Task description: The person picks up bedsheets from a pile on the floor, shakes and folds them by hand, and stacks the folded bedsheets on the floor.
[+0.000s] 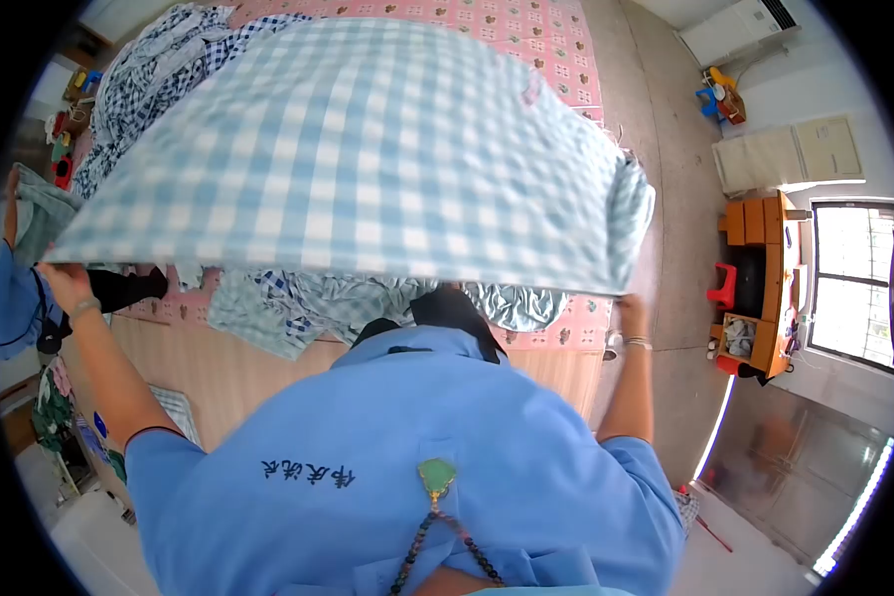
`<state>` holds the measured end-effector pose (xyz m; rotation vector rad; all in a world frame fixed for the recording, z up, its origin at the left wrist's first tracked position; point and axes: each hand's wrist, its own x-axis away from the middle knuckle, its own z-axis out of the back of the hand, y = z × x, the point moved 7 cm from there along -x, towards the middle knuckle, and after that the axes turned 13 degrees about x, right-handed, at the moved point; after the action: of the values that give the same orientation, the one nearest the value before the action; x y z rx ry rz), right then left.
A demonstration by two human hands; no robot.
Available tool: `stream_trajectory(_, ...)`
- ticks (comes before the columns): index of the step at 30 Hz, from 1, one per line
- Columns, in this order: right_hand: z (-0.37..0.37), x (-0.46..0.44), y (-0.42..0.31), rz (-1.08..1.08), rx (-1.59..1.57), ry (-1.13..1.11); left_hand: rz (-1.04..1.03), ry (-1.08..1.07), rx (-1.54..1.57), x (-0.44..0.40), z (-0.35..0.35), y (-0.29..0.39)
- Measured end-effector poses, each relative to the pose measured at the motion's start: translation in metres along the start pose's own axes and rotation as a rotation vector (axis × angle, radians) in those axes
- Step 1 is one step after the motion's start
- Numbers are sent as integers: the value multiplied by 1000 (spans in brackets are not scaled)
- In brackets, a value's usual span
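A pale blue-and-white checked cloth [358, 149] spreads wide in front of the person, billowing over the near and middle part of a surface with a pink patterned cover [566, 60]. Its near edge is drawn nearly straight from left to right, while the far part swells in a dome and the right side droops in folds. It looks light for its size, soft and limp, so it probably catches air easily and holds no shape unless kept taut; it seems neither fragile nor especially slippery. The best holds appear to be the two ends of the near edge, since a grip in the middle would likely let the sides sag. A small pinkish patch [531, 94] shows towards the far right of the cloth.

The left hand [70, 288] has its fingers closed on the near left corner. The right hand [634, 316] is curled at the near right corner and seems to pinch it, though the fingertips are hard to make out.

Below the near edge lies a crumpled pile of fabric [338, 298], and at far left a heap of darker checked cloth [159, 89]. On the left, a co-worker in a blue garment [12, 308] is beside a greenish cloth [45, 214]. Well apart on the right stands an orange desk [768, 343].
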<state>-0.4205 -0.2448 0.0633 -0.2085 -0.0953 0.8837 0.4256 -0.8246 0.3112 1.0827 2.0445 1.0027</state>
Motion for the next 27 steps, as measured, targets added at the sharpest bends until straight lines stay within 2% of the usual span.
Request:
stream_trajectory(1, -36, 9, 0, -117, 5, -74, 35, 46, -19, -13, 48, -16)
stream_trajectory(4, -82, 28, -29, -95, 27, -240, 102, 211, -31, -20, 145, -29)
stream_trajectory(6, -97, 35, -35, -128, -5, -444, 113, 265, -38, -22, 174, -23)
stream_trajectory(9, -119, 8, -43, -42, -4, -577, 132, 327, -144, -31, 207, -24)
stream_trajectory(11, -137, -42, -42, 31, -48, -522, 143, 170, -376, -44, 209, -42)
stream_trajectory(12, -154, -81, -38, 87, -13, -594, 150, 180, -393, -43, 203, -55)
stream_trajectory(13, -163, -116, -42, -32, -200, -659, 141, 211, -412, -39, 198, -63)
stream_trajectory(16, -192, -258, -72, 148, -114, -638, 105, 298, -456, -24, 157, -101)
stream_trajectory(17, -229, -305, -68, 200, -170, -605, 96, 321, -475, -24, 142, -119)
stream_trajectory(18, -263, -350, -69, 94, -129, -657, 104, 322, -492, -24, 127, -134)
stream_trajectory(19, -283, -389, -83, 95, -157, -667, 88, 439, -610, -25, 121, -139)
stream_trajectory(20, -319, -424, -93, 163, -110, -690, 73, 558, -731, -25, 116, -148)
stream_trajectory(21, -357, -456, -101, 235, -63, -710, 82, 563, -750, -27, 105, -167)
stream_trajectory(23, -426, -494, -123, 410, 56, -665, 136, 621, -1072, -31, 93, -197)
stream_trajectory(25, -475, -509, -146, 374, 122, -761, 79, 606, -1028, -48, 112, -224)
stream_trajectory(27, -509, -517, -161, 338, 194, -857, 131, 742, -1185, -47, 129, -242)
